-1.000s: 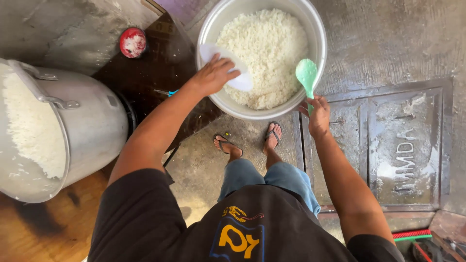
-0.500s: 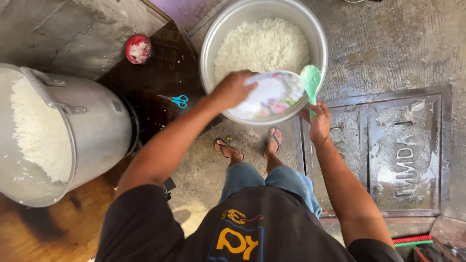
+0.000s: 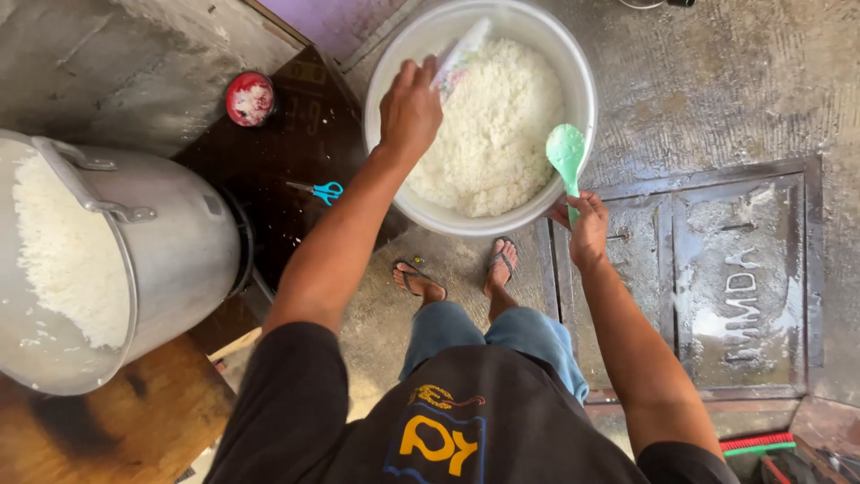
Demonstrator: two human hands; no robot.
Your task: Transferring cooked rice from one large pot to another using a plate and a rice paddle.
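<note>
Scooping looks like the step in hand: the left hand (image 3: 409, 109), fingers curled tight around one edge of a thin white plate (image 3: 459, 54), holds it tilted steeply on edge over the cooked white rice (image 3: 491, 134) in the upper middle of the frame. The rice fills a big pale basin (image 3: 387, 81), and the plate's lower edge appears to be at or just above the heap; whether it touches cannot be told. At the basin's right rim, the right hand (image 3: 587, 226) has its fingers wrapped around the handle of a green rice paddle (image 3: 566, 154), whose blade stands upright against the rim.

My judgement is that any next move calls for a steady plate angle and the paddle brought across to push rice.

Further out, at the left edge, a large metal pot (image 3: 152, 242) lies tipped with more rice inside. Blue-handled scissors (image 3: 321, 190) and a small red dish (image 3: 250, 98) rest on a dark board (image 3: 296, 134) between pot and basin.
</note>
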